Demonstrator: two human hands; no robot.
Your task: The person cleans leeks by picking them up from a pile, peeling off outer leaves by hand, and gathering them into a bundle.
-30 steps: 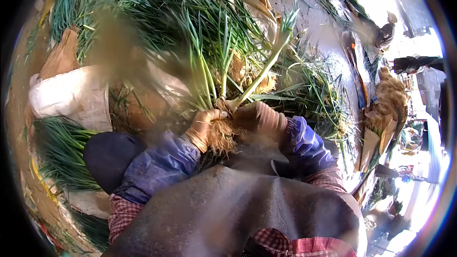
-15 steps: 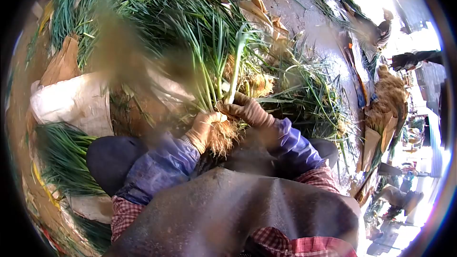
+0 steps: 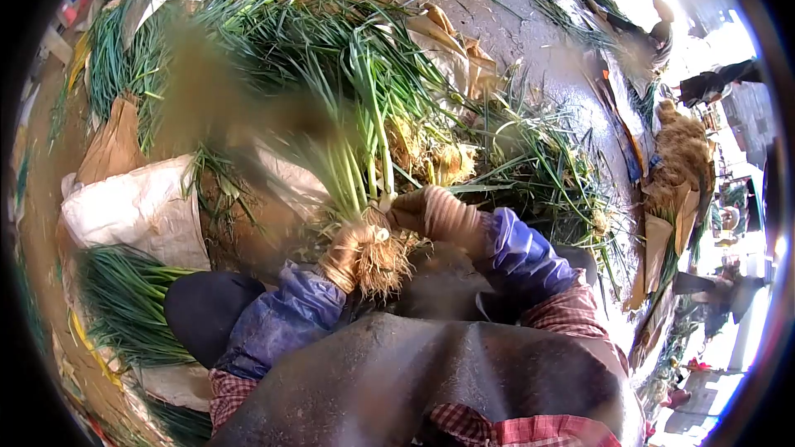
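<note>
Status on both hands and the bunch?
Left hand closed around leafy bunch. Right hand at its base, grip unclear. No obstruction visible between them; view partly blurred.

You have two hands at the centre of the frame, one left grip (image 3: 352, 252) and one right grip (image 3: 431, 212), with one bunch of green stalks (image 3: 349, 175) between them, its stalks too crowded to count. Around these you can count one large heap of greens (image 3: 290, 45) at upper centre, one tangle of loose greens (image 3: 538, 167) right of centre, and one green bundle (image 3: 128, 306) at lower left. You also have two blue sleeves (image 3: 286, 306) and one dark apron (image 3: 397, 381) at lower centre.
</note>
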